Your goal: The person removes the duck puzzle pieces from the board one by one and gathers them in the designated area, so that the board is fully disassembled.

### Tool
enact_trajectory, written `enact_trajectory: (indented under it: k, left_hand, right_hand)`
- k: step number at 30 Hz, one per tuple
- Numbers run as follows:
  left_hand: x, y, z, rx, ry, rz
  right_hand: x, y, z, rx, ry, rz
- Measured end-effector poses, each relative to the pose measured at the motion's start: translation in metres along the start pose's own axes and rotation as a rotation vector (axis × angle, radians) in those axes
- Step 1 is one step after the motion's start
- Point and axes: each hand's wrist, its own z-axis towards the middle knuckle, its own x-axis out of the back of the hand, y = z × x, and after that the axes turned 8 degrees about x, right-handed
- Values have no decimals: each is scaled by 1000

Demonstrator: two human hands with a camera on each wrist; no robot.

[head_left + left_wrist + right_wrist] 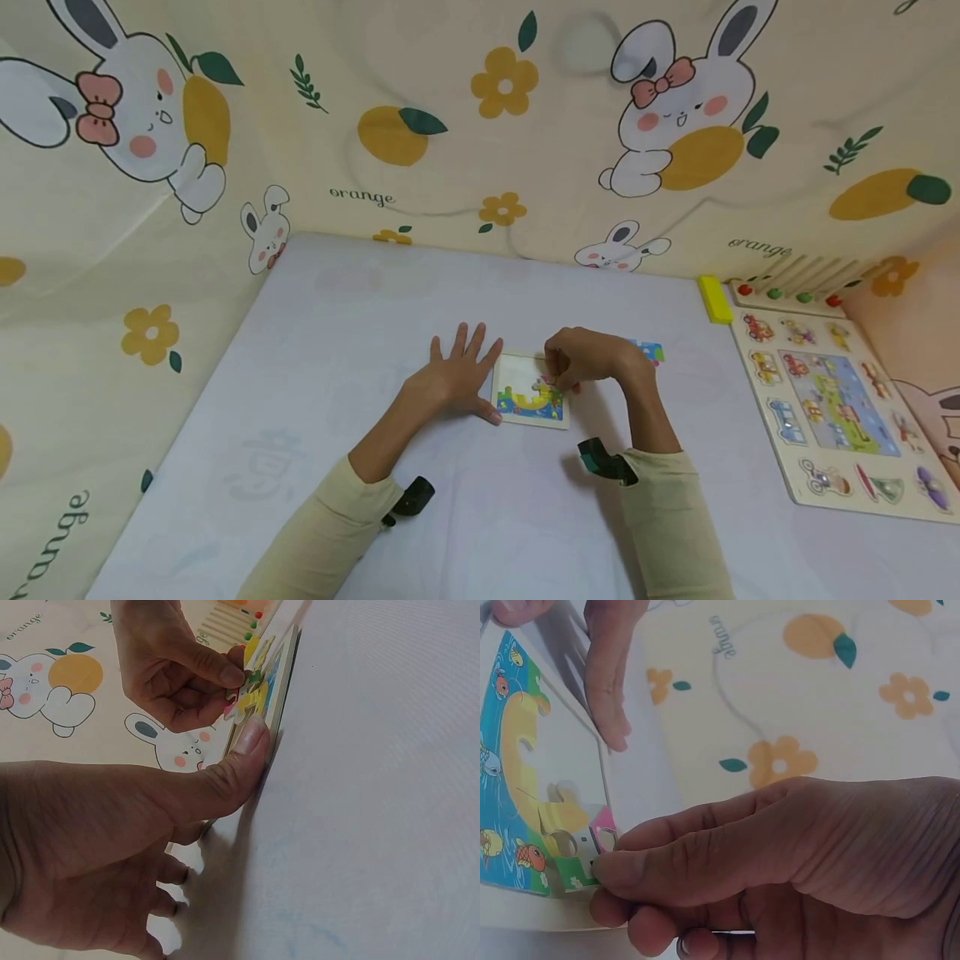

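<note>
A small square jigsaw puzzle board [517, 371] with a pale wooden rim lies on the white table. Along its near side, fitted pieces form a strip of blue water, fish [531, 855] and a yellow shape; the far part is bare. My left hand [452, 382] spreads its fingers beside the board, and its thumb [251, 739] rests at the rim. Over the board's right side, my right hand [588, 354] pinches a puzzle piece [586, 844] with green, pink and grey on it. That piece sits tilted against the yellow section, partly covered by the thumb.
Just behind my right wrist lie loose blue and green puzzle pieces [651, 352]. A large wooden picture board [780, 417] takes up the right side, with a rack of sticks and coloured beads [787, 297] and a yellow block [715, 300] behind it. Printed cloth [450, 75] hangs at the back.
</note>
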Motion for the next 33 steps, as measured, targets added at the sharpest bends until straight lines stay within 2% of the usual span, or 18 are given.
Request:
enact_trajectory:
  k: [8,12,16,21,25,30,33]
  left_hand:
    - [0,1,0,1,3,-10]
    - [0,2,-1,-1,10,-10]
    - [1,2,-1,-1,12,-2]
    - [1,2,-1,2,9,-15]
    - [1,2,-2,1,6,-20]
    - [2,2,-3,1,15,-11]
    - [1,2,-3,-2,18,-14]
  right_hand:
    - [5,4,-7,74,40,7]
    - [12,8,-24,49,93,17]
    - [22,21,-50,18,158,11]
    - [29,51,-83,-83,239,-31]
    - [28,74,-101,-184,265,-5]
    - [26,93,-108,-277,251,72]
    - [25,97,-106,-297,237,105]
